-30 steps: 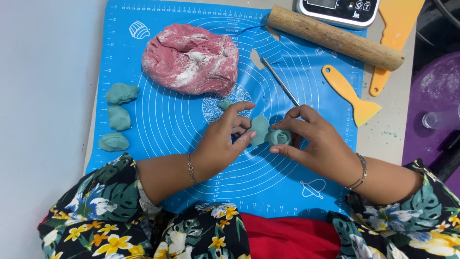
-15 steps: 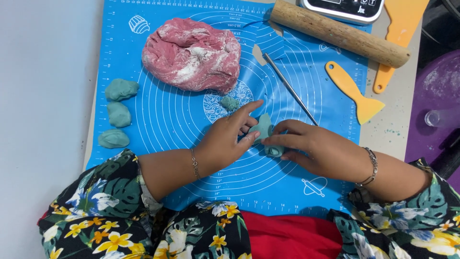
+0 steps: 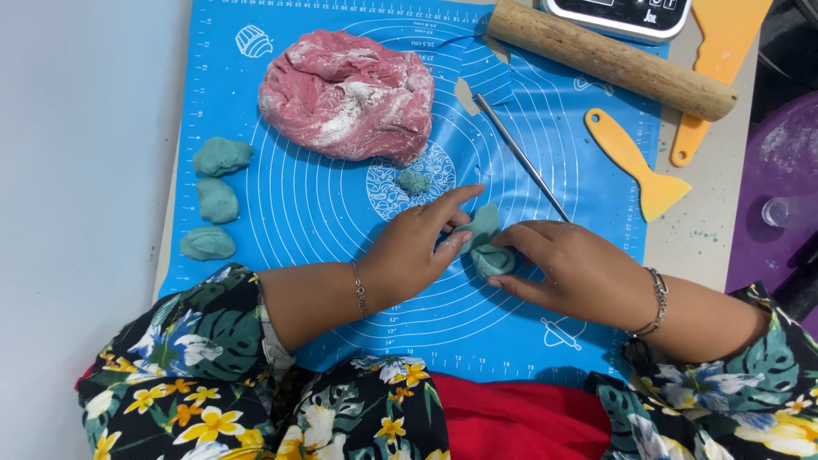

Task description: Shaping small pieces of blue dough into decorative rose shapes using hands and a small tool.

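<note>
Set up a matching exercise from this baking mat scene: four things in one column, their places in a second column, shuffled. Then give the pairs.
Things:
1. pink dough mass
2. wooden rolling pin
3. three teal dough lumps
4. yellow scraper

Places:
A. in a row along the mat's left edge
B. on the mat's right side, below the rolling pin
C. top middle of the blue mat
D. slanting across the mat's top right corner

Pairs: 1-C, 2-D, 3-A, 4-B

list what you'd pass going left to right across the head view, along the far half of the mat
three teal dough lumps → pink dough mound → small teal dough bit → thin metal rod → yellow scraper → orange scraper
</note>
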